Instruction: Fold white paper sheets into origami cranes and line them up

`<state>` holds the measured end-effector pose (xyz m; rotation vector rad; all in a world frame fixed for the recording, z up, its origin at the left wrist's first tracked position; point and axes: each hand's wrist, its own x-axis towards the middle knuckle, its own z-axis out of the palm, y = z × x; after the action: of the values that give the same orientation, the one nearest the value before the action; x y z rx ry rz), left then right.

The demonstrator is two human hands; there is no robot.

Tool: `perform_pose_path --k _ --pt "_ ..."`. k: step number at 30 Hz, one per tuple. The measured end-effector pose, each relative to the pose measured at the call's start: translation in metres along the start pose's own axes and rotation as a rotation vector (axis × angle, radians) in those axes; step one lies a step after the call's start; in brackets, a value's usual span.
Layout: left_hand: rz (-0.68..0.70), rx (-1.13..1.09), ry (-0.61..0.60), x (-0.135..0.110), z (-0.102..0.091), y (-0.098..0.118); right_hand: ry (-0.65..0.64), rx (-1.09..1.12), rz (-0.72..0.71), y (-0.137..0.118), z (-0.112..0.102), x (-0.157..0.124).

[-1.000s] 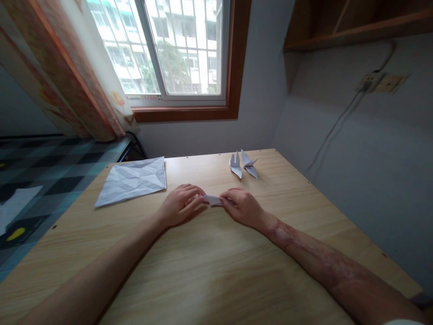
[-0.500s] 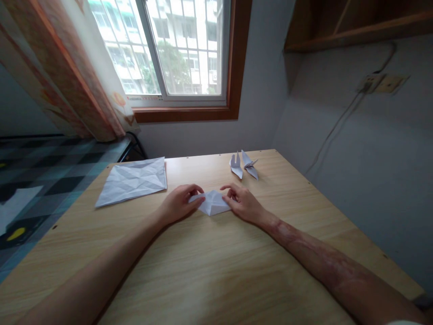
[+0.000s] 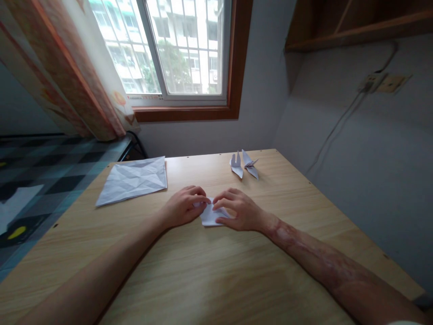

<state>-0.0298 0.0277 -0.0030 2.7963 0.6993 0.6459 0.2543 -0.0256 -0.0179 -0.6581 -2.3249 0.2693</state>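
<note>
A small folded piece of white paper (image 3: pixel 210 217) lies on the wooden table (image 3: pixel 209 280) between my two hands. My left hand (image 3: pixel 184 208) rests on its left side with the fingertips curled onto the paper. Over the right part bends my right hand (image 3: pixel 237 209), index finger and thumb pinching the paper's edge. Most of the paper is hidden under the fingers. Both forearms lie along the tabletop towards me.
A creased white sheet (image 3: pixel 133 179) lies flat at the table's far left. Two small folded paper figures (image 3: pixel 243 165) stand near the far edge. Beyond are a window (image 3: pixel 176 49), a curtain (image 3: pixel 67 67), a wall shelf (image 3: pixel 355 22) and a socket with cable (image 3: pixel 375 81) on the right wall.
The paper was a narrow strip pinched between both hands, then spread open into a wider shape; now both hands have closed in over it and are pressing it together.
</note>
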Motion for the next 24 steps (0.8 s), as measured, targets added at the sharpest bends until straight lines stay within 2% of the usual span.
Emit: perform_pose_path --k 4,9,12,16,24 --pt "0.006 0.042 -0.001 0.0 0.001 0.002 -0.009 -0.063 0.008 0.0 0.001 -0.001" --pt "0.073 0.014 -0.011 0.002 0.0 0.004 0.094 -0.192 0.143 0.009 0.006 -0.003" --pt "0.089 -0.031 -0.043 0.003 -0.001 0.007 0.114 -0.212 0.21 0.013 0.008 -0.002" --pt "0.058 -0.002 -0.052 0.003 -0.001 0.009 0.093 -0.232 0.236 0.012 0.009 -0.001" --pt "-0.045 0.105 0.017 0.003 0.001 0.008 0.162 -0.215 0.286 0.012 0.012 -0.003"
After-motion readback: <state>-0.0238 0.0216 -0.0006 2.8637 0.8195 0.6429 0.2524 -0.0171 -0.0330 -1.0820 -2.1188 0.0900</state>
